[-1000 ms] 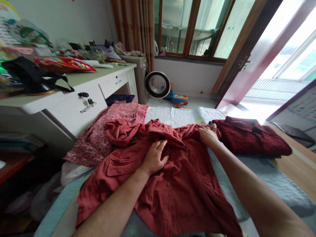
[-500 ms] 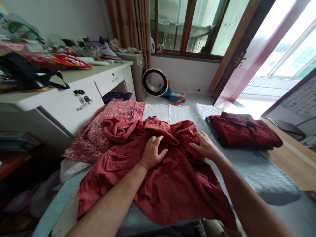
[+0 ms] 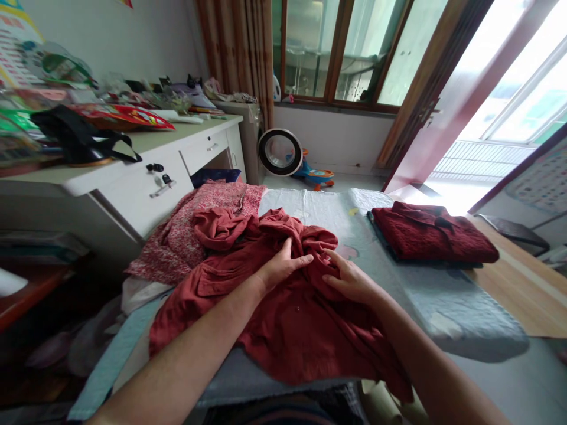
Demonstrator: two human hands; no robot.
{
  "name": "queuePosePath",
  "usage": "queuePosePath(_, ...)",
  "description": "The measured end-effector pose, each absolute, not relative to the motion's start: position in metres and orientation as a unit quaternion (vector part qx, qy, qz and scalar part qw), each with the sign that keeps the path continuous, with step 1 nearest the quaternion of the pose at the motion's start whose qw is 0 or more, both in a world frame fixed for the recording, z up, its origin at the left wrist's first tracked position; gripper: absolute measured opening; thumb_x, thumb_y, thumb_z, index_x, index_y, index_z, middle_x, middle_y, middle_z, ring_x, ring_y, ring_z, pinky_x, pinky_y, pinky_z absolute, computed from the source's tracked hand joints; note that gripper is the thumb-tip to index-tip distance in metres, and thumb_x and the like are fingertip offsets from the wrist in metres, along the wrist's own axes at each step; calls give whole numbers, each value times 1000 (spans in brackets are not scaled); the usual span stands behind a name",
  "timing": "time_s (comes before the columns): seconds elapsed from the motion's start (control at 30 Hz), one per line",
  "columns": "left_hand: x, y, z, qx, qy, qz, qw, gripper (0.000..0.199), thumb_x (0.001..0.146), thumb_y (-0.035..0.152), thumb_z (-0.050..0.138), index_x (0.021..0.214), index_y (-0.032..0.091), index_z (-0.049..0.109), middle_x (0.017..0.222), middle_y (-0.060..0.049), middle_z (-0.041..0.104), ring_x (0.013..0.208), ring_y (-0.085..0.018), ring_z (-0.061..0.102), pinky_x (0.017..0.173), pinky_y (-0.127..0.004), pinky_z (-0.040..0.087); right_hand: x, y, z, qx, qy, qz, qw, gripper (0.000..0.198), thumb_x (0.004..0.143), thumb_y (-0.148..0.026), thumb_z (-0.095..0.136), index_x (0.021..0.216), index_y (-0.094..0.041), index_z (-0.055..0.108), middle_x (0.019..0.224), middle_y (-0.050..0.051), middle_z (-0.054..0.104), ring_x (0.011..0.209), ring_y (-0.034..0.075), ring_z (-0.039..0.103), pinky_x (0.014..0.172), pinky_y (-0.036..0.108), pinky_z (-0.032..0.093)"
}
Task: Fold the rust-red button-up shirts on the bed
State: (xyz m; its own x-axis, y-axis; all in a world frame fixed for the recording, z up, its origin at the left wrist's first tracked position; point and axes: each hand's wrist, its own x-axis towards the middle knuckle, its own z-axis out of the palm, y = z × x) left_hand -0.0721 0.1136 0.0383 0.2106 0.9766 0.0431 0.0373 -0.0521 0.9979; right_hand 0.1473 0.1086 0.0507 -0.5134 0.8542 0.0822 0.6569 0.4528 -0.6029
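A rust-red button-up shirt (image 3: 292, 330) with a chest pocket lies spread and wrinkled on the bed, its upper part bunched. My left hand (image 3: 279, 268) rests at the bunched collar area, thumb stretched out and apart; some of its fingertips are hidden by the cloth. On the shirt's right side lies my right hand (image 3: 352, 280), thumb and fingers apart and touching the fabric. Both hands look open, close to each other. Beside the shirt on the left is a crumpled red-and-white speckled garment (image 3: 177, 236).
A folded dark red garment (image 3: 434, 233) sits on the light blue bedsheet (image 3: 319, 203) at right. To the left stands a white desk (image 3: 133, 195) with a red packet (image 3: 128, 116) and clutter. Behind are an open washer door (image 3: 280, 152) and a blue-orange ride-on toy (image 3: 313, 175).
My right hand has moved left, bringing the shirt's right side inward toward my left hand. My left hand has shifted only slightly. The view has turned a little to the left.
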Motion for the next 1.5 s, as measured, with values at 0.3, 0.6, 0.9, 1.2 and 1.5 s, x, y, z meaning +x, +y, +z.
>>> queuePosePath(0.3,-68,120,18,513,507,504,474,102,75,14,71,155,22,10,143,-13,52,127,-25,55,109,-44,43,109,75,63,-290,-907,277,131,70,76,-21,62,144,-19,45,139,15,54,127,30,49,109,47,35)
queuePosePath(0.6,-72,115,-10,617,527,481,332,92,70,4,60,153,18,24,149,-15,41,141,-27,36,119,-44,26,139,167,70,-435,-745,444,242,22,86,-35,56,82,-16,66,80,5,70,71,15,62,64,26,48)
queuePosePath(0.9,-74,107,-19,627,511,504,303,84,74,7,59,151,20,30,150,-12,41,144,-25,33,120,-41,24,69,255,31,-497,-593,565,286,35,78,-21,64,112,-19,59,79,0,65,68,12,59,60,22,47)
queuePosePath(1.2,-77,100,-17,634,516,502,282,81,77,9,60,151,21,29,150,-12,42,142,-25,35,120,-42,25,37,250,20,-388,-550,647,358,48,63,-13,58,111,-20,63,87,1,71,74,15,64,69,26,54)
queuePosePath(1.5,-84,78,17,694,530,453,182,82,76,2,52,151,25,27,144,-11,42,136,-25,43,113,-41,38,101,220,34,-501,-609,389,476,30,60,-24,52,85,-17,66,65,-2,62,59,14,54,54,24,44)
